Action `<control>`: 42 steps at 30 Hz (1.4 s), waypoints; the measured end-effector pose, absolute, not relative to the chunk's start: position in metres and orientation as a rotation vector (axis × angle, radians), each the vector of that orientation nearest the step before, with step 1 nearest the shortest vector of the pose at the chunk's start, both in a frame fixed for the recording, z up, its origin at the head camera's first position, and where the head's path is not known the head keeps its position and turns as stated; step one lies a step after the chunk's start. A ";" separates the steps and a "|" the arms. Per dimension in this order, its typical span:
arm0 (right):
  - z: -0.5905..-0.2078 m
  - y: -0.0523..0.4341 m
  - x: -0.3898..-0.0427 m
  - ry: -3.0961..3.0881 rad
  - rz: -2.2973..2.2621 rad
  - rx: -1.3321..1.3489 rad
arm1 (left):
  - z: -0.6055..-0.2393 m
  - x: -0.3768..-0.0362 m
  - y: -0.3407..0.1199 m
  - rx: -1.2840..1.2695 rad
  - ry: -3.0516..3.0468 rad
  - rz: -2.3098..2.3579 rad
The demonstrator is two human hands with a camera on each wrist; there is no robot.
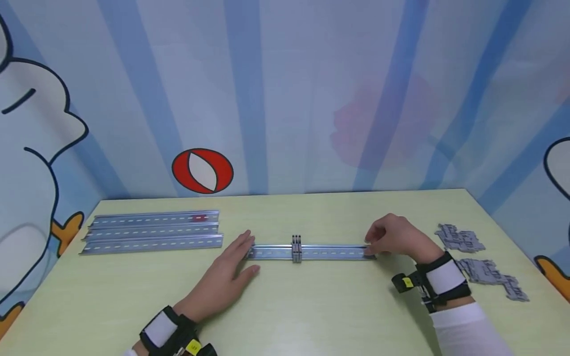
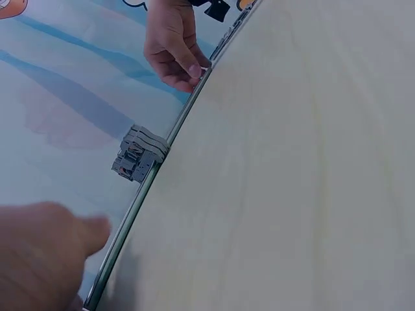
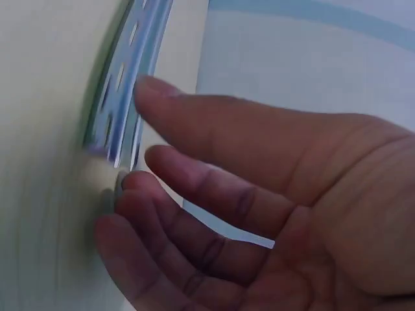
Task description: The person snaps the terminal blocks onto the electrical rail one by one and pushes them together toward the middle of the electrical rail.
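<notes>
Metal rail (image 1: 311, 252), long axis left–right on table (image 1: 285, 306): left hand (image 1: 227, 277) flat, fingers spread at one end; right hand (image 1: 394, 237) pinching the other.

Two bare hands are seen, each with a camera rig strapped at the wrist. On the left hand (image 1: 222, 279) a black wrist strap (image 1: 166, 332) is worn, crossed by a white band, and a small black block with a yellow label is fixed at its near side. On the right hand (image 1: 394, 237) a matching black strap (image 1: 443, 279) with a white band is worn; a small black camera module (image 1: 405, 283) with a yellow sticker is mounted on the side facing the other hand. A white long sleeve (image 1: 467, 329) is worn on the right forearm, ending just behind the strap. A sliver of white cuff is visible behind the left strap. No rings are seen on the fingers.
</notes>
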State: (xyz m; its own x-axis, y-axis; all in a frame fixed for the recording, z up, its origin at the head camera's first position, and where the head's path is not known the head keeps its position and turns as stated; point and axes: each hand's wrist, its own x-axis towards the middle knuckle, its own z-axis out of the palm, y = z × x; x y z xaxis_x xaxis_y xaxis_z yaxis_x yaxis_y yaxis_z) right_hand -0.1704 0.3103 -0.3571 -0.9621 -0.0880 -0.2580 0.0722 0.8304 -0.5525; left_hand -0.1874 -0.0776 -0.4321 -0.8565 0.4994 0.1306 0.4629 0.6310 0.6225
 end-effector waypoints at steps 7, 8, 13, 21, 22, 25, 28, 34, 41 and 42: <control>-0.367 0.324 -0.174 2.697 -0.939 -0.006 | -0.427 -0.202 -0.078 0.713 2.947 1.162; -0.369 0.325 -0.175 2.698 -0.948 -0.006 | -0.427 -0.204 -0.077 0.689 2.952 1.166; -0.375 0.334 -0.178 2.673 -1.039 0.013 | -0.426 -0.208 -0.073 0.622 2.958 1.209; -0.390 0.356 -0.177 2.386 -1.489 0.089 | -0.421 -0.217 -0.066 0.611 2.929 1.297; -0.393 0.358 -0.177 2.358 -1.533 0.099 | -0.420 -0.219 -0.065 0.588 2.920 1.304; -0.400 0.361 -0.180 2.301 -1.672 0.164 | -0.417 -0.226 -0.060 0.494 2.824 1.404; -0.405 0.362 -0.184 2.298 -1.780 0.232 | -0.416 -0.235 -0.052 0.403 2.695 1.540; -0.409 0.363 -0.190 2.311 -1.983 0.374 | -0.420 -0.256 -0.030 0.382 2.689 1.546; -0.418 0.370 -0.201 2.419 -2.079 0.352 | -0.424 -0.286 -0.011 0.467 2.707 1.458; -0.420 0.371 -0.203 2.478 -2.030 0.355 | -0.426 -0.290 -0.010 0.473 2.713 1.450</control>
State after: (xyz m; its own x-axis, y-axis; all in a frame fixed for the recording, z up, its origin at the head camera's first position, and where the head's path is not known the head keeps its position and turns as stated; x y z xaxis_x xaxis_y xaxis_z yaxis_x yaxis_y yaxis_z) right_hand -0.2028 0.3712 -0.4203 -0.9725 0.2201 -0.0765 0.1183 0.1836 -0.9759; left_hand -0.2895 -0.0102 -0.4255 -0.9533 0.2787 0.1161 0.2514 0.5198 0.8164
